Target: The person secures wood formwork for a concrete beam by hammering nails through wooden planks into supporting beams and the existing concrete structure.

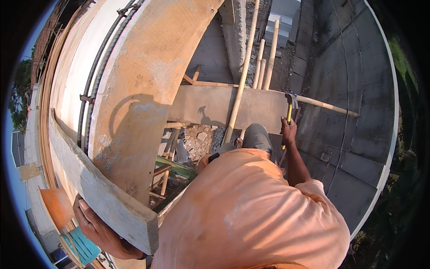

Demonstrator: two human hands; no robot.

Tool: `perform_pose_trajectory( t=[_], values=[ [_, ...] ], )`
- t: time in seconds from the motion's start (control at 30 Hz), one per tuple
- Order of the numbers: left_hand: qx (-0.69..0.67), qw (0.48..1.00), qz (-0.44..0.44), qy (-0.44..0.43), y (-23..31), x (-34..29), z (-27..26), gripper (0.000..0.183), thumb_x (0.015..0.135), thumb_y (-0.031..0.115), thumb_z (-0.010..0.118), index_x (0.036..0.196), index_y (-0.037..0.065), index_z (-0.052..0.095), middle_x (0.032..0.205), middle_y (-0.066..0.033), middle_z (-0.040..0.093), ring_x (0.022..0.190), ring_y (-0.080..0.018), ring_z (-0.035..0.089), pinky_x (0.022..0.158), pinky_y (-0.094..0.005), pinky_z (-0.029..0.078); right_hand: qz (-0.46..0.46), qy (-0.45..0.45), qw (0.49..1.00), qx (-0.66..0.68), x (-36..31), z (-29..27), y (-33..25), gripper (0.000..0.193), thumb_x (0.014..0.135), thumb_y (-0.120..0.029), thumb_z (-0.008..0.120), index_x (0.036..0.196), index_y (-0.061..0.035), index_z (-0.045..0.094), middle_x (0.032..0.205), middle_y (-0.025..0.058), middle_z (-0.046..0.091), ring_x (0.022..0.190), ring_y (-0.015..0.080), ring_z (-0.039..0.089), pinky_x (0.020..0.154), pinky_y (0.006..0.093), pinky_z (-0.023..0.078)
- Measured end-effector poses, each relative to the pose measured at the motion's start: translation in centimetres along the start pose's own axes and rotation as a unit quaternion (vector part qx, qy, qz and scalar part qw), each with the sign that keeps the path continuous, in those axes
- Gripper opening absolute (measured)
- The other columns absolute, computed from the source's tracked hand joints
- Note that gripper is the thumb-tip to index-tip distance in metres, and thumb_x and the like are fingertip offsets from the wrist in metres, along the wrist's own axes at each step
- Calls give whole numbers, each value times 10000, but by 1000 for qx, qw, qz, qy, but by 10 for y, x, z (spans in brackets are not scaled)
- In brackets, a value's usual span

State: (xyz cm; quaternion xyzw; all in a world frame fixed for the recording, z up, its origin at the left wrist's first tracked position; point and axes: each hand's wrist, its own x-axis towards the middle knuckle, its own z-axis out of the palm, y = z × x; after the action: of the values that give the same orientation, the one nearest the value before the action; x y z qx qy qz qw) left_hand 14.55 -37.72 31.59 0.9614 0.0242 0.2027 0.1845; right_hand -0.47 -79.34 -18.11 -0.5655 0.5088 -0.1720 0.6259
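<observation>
Above rubble (197, 142), the right hand (289, 130) has fingers closed round a hammer (289, 111), the left hand (96, 227) fingers curled on a plank (101, 186), which might fall if unbalanced.

Left hand (99, 227) is curled, right hand (289, 130) clenched.

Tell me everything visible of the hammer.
The hammer has a dark, metallic-looking head and a slim yellow-and-black handle. The right hand grips it partway along, with the yellow handle end showing below the fist. The head points away from the person, toward the picture's top. The handle's material is unclear, and the fingers hide its middle.
</observation>
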Motion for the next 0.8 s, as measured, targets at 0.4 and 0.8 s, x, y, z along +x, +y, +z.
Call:
perform_pose_trajectory(
  t=[0.4,0.8],
  values=[
    [-112,993,-29,2,-1,22,8,463,1036,309,357,1010,-78,610,815,-181,648,750,-253,592,707,-366,459,-333,-59,931,139,106,125,-381,283,953,-306,606,943,-27,559,650,-11,491,499,68,465,422,243,378],
    [-64,930,-338,127,11,31,-3,630,975,547,420,863,-24,661,739,-75,633,669,-155,536,653,-307,409,-448,-148,862,187,241,205,-612,510,950,-378,594,1276,14,574,1216,142,616,1142,232,567,1003,345,403]
  ],
)
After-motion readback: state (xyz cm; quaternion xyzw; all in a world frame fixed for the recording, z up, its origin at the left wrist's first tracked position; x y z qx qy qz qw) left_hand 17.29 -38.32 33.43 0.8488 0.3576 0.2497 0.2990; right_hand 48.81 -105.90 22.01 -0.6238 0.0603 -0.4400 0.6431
